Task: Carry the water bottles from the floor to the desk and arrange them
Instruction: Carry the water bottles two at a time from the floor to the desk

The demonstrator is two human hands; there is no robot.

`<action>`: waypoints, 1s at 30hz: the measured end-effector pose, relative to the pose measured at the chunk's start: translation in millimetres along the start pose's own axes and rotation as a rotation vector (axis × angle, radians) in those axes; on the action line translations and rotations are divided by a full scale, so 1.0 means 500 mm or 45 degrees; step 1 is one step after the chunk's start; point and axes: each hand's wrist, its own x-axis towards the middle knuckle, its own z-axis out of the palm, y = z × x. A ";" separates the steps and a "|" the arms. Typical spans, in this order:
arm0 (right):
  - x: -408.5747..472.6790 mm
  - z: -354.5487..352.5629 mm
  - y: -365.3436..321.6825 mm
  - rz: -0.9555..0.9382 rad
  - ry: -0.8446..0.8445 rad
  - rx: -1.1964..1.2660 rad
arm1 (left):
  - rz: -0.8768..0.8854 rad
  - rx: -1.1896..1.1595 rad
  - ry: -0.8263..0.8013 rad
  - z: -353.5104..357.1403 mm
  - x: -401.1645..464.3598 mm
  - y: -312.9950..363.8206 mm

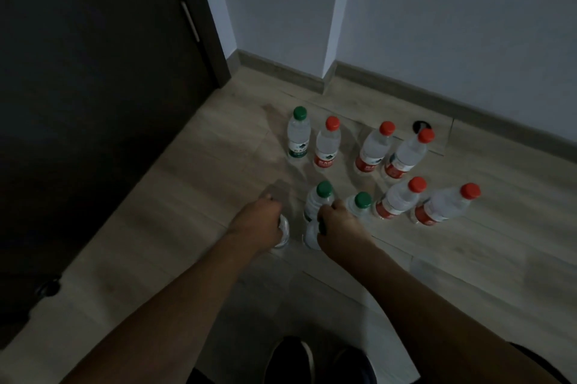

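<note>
Several clear water bottles stand on the wooden floor (175, 205) near the wall. Some have green caps, like the far left bottle (298, 134), and others have red caps, like the bottle beside it (327, 143). My left hand (259, 224) grips the top of a bottle (282, 235); its cap is hidden under my fingers. My right hand (335, 224) grips the top of another bottle (312, 235) the same way. Two green-capped bottles (318, 201) (360, 204) stand just behind my right hand. The desk is out of view.
A dark door (93, 102) fills the left side. White walls with a grey skirting board (437, 93) run behind the bottles. A round black floor fitting (421, 126) sits near the wall. My dark shoes (321, 358) show at the bottom edge.
</note>
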 end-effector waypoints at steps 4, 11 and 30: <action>-0.068 -0.142 -0.058 0.021 -0.055 0.017 | -0.071 -0.081 0.037 -0.158 -0.084 0.046; -0.242 -0.533 -0.203 0.026 0.001 0.038 | -0.122 -0.153 0.137 -0.550 -0.285 0.180; -0.620 -1.227 -0.401 0.140 0.286 0.234 | 0.021 -0.269 0.434 -1.177 -0.645 0.481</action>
